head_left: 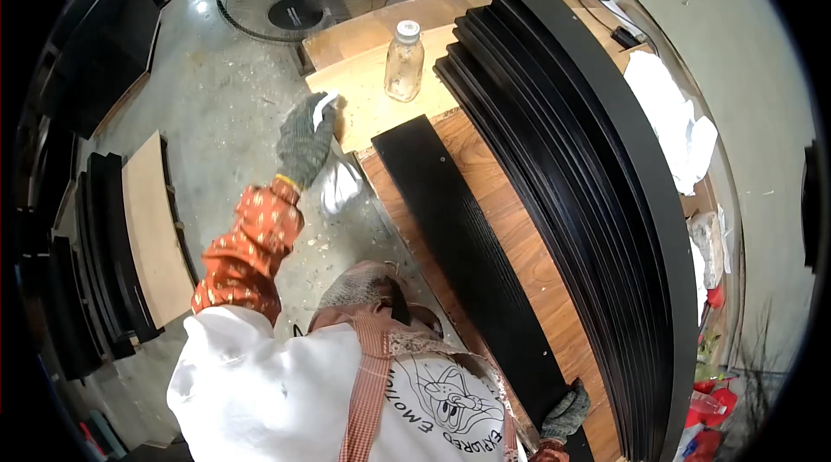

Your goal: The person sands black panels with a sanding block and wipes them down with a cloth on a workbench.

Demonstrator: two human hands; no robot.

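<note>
My left hand (305,144), in a grey knit glove, is out at the table's left edge with its fingers closed on a white cloth (340,186). Part of the cloth sticks out above the fingers and the rest hangs below them. A long black board (467,220) lies lengthwise on the wooden table (511,211). Down at the board's near end, my right hand (567,413), also gloved in grey, grips its right edge; some of its fingers are hidden.
Right of the board rises a stack of black boards (571,176). A capped clear bottle (404,62) stands at the table's far end, with a fan (294,9) beyond it. White sheeting (666,116) lies along the right side. More panels (156,228) lean at left.
</note>
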